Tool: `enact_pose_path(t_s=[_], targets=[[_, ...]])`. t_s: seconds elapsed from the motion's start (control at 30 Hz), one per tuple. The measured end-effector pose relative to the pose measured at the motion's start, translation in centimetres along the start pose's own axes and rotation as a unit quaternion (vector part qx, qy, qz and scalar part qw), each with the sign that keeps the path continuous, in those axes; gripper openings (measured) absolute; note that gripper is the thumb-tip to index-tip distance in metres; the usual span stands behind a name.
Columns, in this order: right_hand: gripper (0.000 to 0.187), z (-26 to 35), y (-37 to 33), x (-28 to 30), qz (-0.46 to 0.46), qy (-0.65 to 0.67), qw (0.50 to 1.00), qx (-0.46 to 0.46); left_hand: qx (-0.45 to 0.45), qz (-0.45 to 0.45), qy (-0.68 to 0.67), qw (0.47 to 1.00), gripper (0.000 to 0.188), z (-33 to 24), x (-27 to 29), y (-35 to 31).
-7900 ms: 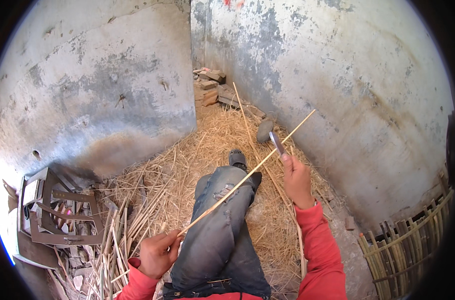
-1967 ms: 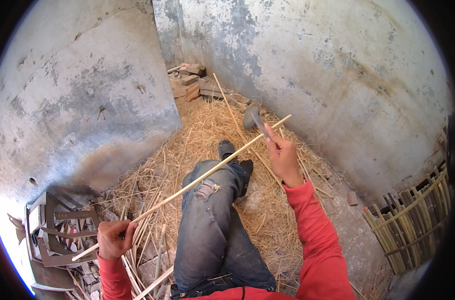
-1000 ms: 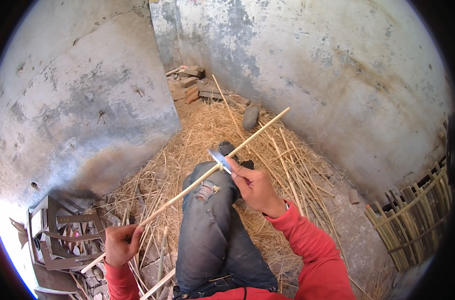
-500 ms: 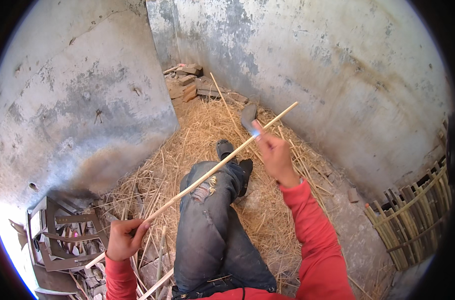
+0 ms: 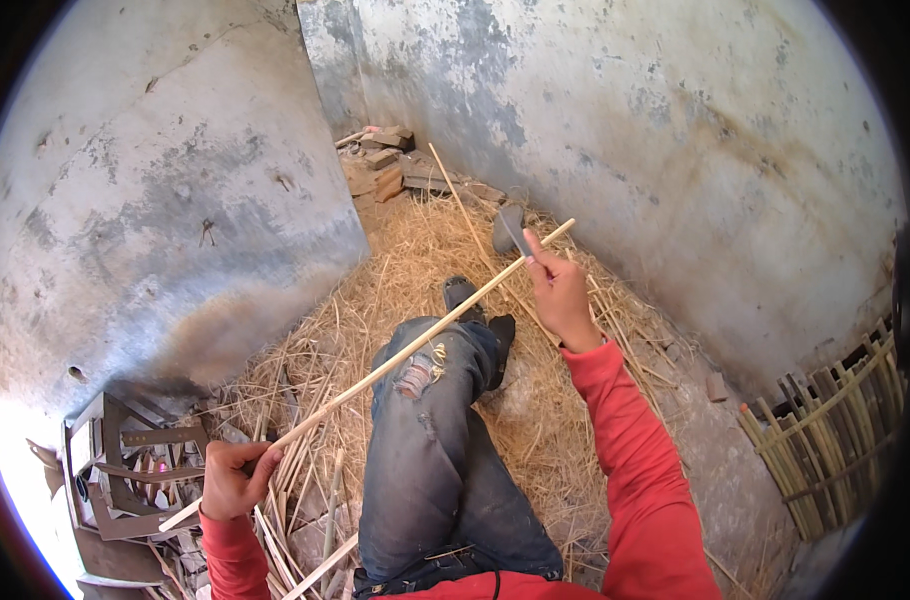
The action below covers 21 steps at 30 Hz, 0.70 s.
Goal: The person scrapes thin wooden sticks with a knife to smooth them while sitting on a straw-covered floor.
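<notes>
A long pale stick [image 5: 405, 352], stripped and slender, runs slantwise across my raised knee from lower left to upper right. My left hand [image 5: 237, 480] is closed round it near its lower end, which pokes out behind the fist. Toward the far end, my right hand [image 5: 563, 303] grips a knife [image 5: 517, 233] with a flat grey blade, its handle hidden in the fingers. The blade lies against the stick, and the forefinger stretches along it. Beneath the stick are my dark, worn trousers [image 5: 415, 480], torn at the knee.
Straw and shavings [image 5: 405, 255] cover the floor, with another long stick [image 5: 455, 195] lying beyond my feet. Broken bricks [image 5: 385, 150] are piled in the far corner. A brown frame [image 5: 125, 480] stands at left, a slatted wooden panel [image 5: 825, 430] at right. Stained walls [image 5: 655, 150] enclose the place.
My right hand and the knife have shifted slightly, and the blade now shows clearly. The stick's far end has dropped a little toward the left. The left hand keeps its hold.
</notes>
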State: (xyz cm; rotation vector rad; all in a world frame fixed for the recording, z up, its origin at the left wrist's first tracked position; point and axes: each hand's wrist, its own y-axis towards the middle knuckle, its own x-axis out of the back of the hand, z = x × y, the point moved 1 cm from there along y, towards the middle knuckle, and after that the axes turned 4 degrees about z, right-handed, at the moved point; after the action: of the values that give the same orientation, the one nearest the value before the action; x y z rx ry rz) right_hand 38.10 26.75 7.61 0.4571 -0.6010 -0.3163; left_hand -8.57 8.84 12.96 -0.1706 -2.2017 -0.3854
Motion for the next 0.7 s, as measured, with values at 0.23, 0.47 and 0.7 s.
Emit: enact_pose_path(t_s=[0.23, 0.47, 0.7], targets=[[0.039, 5.1, -4.0, -2.7, 0.061, 0.081, 0.993, 0.063, 0.009, -0.007, -0.013, 1.0, 0.017, -1.4, -1.2, 0.7], [0.041, 10.4, -6.9, -3.7, 0.114, 0.05, 0.986, 0.112, 0.019, -0.034, -0.045, 0.998, 0.019, -3.6, -5.5, 3.4], [0.038, 8.9, -6.5, -3.2, 0.132, 0.072, 0.982, 0.114, -0.013, -0.026, -0.056, 0.998, 0.015, -3.0, -5.2, 3.2]])
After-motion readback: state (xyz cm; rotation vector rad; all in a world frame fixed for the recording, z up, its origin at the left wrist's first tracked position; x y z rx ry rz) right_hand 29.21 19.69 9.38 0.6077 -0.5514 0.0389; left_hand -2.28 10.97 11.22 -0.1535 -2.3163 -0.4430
